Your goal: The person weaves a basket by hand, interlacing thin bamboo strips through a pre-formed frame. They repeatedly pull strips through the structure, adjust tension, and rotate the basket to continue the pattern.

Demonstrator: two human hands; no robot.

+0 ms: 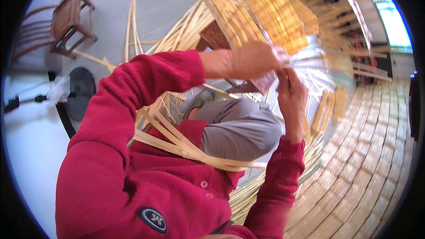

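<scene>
A yellow-tan woven bamboo basket (270,11) stands tilted in front of me, smeared by motion, with long strip ends fanning out at its right. My left hand (254,59) is closed at the basket's lower edge, its fingers around pale bamboo strips (310,62). Just below it my right hand (291,90) is pinched against the same strips, and the fingertips of both hands nearly meet. Blur and overlap hide exactly which strip each hand grips. Several flat bamboo strips (177,139) lie bent across my lap.
Long loose strips (188,28) spread over the grey floor beyond my knees. At the far left is a brown wooden chair (71,20), with a black round base (83,93) nearer. A bundle of thin strips (252,199) lies beside my right arm. A tan brick-patterned surface (354,159) covers the right.
</scene>
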